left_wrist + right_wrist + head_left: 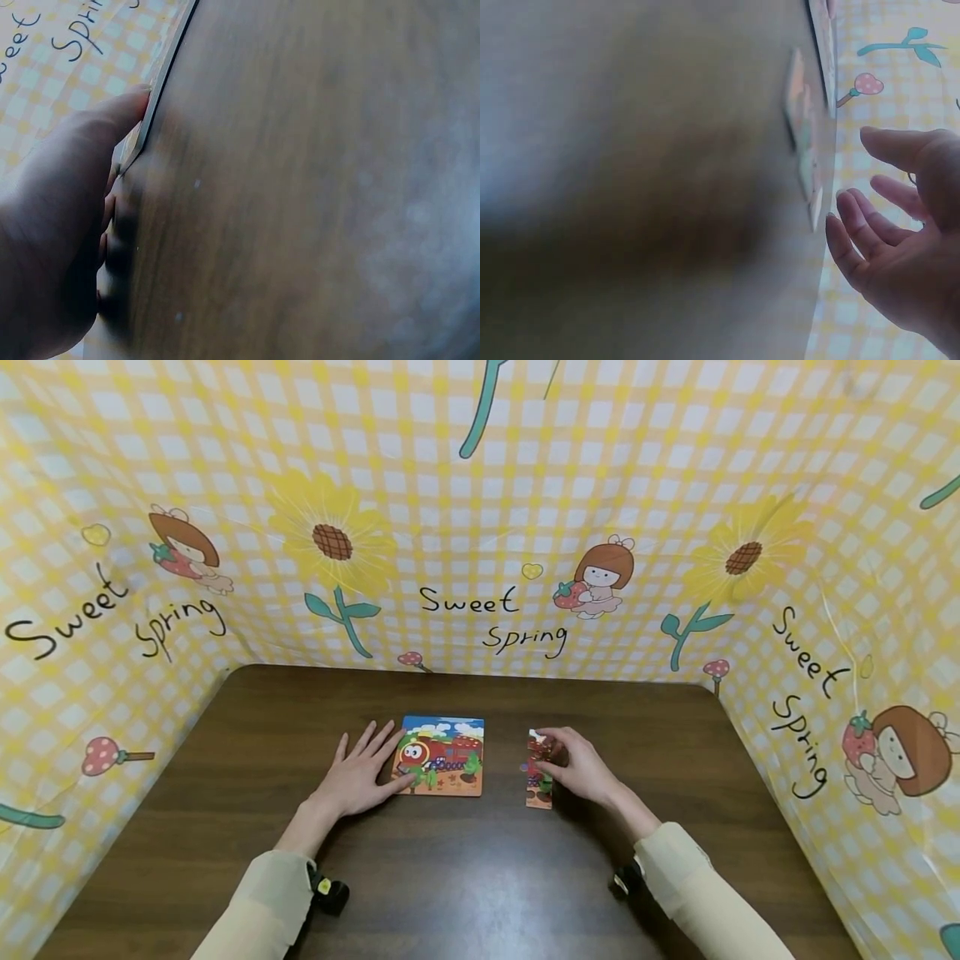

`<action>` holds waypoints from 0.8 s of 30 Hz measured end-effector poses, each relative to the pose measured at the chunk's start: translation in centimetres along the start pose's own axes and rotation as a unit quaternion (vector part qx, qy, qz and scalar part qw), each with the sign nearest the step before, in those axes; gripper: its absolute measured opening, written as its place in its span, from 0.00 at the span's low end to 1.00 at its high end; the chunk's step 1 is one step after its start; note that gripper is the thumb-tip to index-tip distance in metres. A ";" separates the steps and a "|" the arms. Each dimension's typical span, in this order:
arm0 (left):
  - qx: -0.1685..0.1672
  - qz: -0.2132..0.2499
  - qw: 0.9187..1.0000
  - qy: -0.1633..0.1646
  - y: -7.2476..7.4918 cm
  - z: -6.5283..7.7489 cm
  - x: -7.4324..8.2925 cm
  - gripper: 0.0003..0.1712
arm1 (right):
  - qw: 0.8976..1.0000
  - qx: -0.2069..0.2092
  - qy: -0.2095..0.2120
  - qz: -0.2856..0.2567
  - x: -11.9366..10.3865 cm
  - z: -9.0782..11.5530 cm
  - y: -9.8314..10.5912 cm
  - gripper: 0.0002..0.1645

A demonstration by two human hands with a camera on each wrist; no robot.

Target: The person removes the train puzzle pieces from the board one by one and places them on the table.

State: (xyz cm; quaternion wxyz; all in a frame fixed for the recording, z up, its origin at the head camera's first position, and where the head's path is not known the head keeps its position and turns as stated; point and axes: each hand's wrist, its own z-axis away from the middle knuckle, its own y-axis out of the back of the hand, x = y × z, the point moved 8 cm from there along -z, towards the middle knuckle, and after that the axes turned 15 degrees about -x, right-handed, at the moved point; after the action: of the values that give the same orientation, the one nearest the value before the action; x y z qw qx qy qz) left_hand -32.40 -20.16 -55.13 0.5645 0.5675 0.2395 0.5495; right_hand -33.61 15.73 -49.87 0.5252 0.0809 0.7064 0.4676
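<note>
A square picture puzzle [450,756] showing a red train with a face lies flat on the table. My left hand [363,777] is spread with straight fingers at its left side, the thumb resting on the lower left corner; the left wrist view shows the thumb [120,116] against the board's edge. To the right lies a narrow column of joined puzzle pieces [538,793]. My right hand [585,766] hovers just right of the column, thumb and fingers bent loosely and apart. In the right wrist view, a gap separates these fingers from the pieces [804,142].
The brown wooden table [480,877] reflects light near its front. A yellow checked cloth [480,527] with printed flowers and lettering stands behind the table and along both sides. Each wrist wears a small black camera, such as the one at the left cuff [330,895].
</note>
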 end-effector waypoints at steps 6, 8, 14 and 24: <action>0.001 -0.004 1.000 0.000 0.1 0.0 0.0 0.55 | 0.999 -0.010 0.002 -0.032 -1.2 -2.9 0.0 0.34; 0.001 -0.004 1.000 0.000 0.1 0.1 0.0 0.55 | 0.999 -0.014 0.002 -0.043 -1.7 -3.8 -0.2 0.34; 0.000 -0.004 1.000 0.001 0.3 0.5 0.1 0.55 | 0.998 -0.026 0.001 -0.063 -3.1 -6.3 -1.2 0.34; 0.000 -0.002 1.000 0.000 0.2 0.4 0.0 0.55 | 0.994 -0.049 -0.021 -0.095 -4.0 -9.7 -3.8 0.30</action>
State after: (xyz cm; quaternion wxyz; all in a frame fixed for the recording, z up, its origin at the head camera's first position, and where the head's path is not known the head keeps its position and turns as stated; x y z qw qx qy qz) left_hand -32.14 -20.33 -54.87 0.5652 0.5671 0.2406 0.5487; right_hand -38.31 5.61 -49.94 0.5850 -0.0029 0.6759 0.4483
